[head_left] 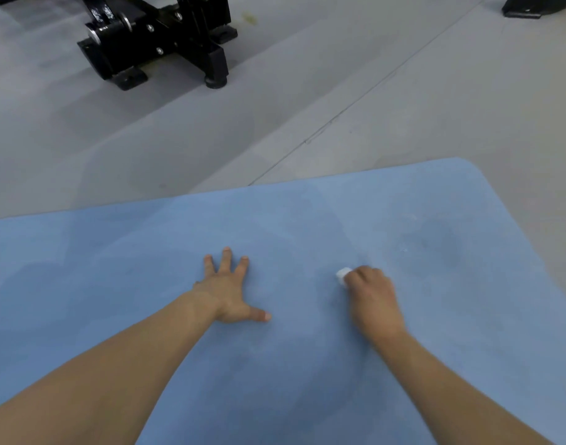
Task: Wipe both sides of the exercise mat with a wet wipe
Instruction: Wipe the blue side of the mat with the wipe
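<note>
Head: right hand (373,292) gripping wet wipe (343,273)

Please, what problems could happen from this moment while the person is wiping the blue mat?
1. The wet wipe is bunched small in the right hand, so each stroke probably covers little and patches of the mat may be missed.
2. The left hand presses flat on the mat; if that part is damp it could slip, and the area under it is not being wiped.
3. The mat's far corner has nothing on it, so hard strokes might shift it on the floor.
</note>
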The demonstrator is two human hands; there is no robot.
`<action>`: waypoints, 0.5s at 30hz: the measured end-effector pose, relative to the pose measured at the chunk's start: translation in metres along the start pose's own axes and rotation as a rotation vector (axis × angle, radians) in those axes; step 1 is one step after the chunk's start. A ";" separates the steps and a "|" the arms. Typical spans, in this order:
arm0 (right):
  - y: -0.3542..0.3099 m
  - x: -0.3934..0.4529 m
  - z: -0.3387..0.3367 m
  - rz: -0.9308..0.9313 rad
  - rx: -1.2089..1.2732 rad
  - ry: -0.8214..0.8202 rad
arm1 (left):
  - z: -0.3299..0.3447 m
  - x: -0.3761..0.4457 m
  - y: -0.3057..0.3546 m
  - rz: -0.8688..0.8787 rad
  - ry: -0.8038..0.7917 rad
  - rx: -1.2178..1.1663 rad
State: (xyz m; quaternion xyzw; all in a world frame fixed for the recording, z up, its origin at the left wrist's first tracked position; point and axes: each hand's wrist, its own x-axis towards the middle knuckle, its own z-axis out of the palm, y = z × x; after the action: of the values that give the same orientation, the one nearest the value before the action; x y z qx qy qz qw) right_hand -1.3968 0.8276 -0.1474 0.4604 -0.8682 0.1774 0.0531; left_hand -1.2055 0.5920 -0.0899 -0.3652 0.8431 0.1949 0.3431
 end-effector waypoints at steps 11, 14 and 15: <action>-0.099 -0.032 0.022 0.105 0.119 -0.014 | 0.008 -0.005 0.008 0.088 0.133 0.119; -0.146 -0.051 0.023 -0.028 0.183 -0.092 | 0.016 -0.007 0.007 0.185 0.186 0.074; -0.144 -0.050 0.020 -0.065 0.184 -0.110 | 0.017 -0.007 0.005 0.203 0.191 0.057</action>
State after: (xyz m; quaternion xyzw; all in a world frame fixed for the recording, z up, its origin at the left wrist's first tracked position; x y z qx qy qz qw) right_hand -1.2485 0.7857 -0.1416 0.5002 -0.8344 0.2293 -0.0314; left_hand -1.1979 0.6089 -0.0960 -0.2852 0.9097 0.1688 0.2503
